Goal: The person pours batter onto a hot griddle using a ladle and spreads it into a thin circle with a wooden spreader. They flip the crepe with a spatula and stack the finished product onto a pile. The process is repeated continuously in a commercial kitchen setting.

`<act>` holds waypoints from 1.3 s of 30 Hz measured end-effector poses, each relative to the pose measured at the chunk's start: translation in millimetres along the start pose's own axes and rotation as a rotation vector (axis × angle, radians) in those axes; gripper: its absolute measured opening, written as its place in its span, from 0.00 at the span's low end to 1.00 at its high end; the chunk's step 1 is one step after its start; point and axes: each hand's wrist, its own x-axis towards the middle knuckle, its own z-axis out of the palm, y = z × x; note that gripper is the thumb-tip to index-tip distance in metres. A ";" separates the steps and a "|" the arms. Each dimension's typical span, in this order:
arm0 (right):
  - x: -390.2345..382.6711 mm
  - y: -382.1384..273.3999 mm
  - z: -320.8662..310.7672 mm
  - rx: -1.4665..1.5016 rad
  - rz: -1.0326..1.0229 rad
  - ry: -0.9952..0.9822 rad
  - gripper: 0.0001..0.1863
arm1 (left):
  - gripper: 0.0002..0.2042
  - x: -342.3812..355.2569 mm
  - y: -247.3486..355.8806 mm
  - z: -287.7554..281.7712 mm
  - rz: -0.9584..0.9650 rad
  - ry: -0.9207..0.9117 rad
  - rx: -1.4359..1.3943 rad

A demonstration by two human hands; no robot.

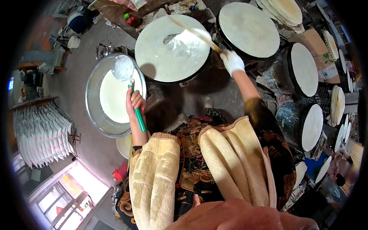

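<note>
Green-handled ladle (123, 69), bowl white-smeared above metal basin (94, 100); long axis points away from wearer, slightly left. Left hand (135, 100) curled round it. Gloved right hand (232, 62) grips blurred wooden stick (197, 33), slanting away-left.

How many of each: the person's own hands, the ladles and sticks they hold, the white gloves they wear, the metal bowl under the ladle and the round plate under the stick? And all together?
Hands: 2 (left hand, right hand)
Ladle: 1
Wooden stick: 1
White glove: 1
Metal bowl: 1
Round plate: 1
Total: 7
</note>
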 end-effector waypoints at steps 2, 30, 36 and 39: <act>29.8 -33.1 -8.2 0.111 0.026 0.005 0.22 | 0.13 9.5 -5.7 0.4 -0.004 0.014 0.017; -33.1 -103.7 -11.2 1.072 0.427 -0.325 0.24 | 0.16 23.2 -12.1 -36.4 -0.241 0.294 0.247; 8.3 -66.3 27.7 0.731 -0.028 -0.341 0.23 | 0.21 86.4 -17.2 -8.0 -0.229 0.485 0.493; -21.9 -73.9 -10.4 0.764 0.059 -0.592 0.22 | 0.17 123.0 -0.2 -20.7 -0.189 0.500 0.584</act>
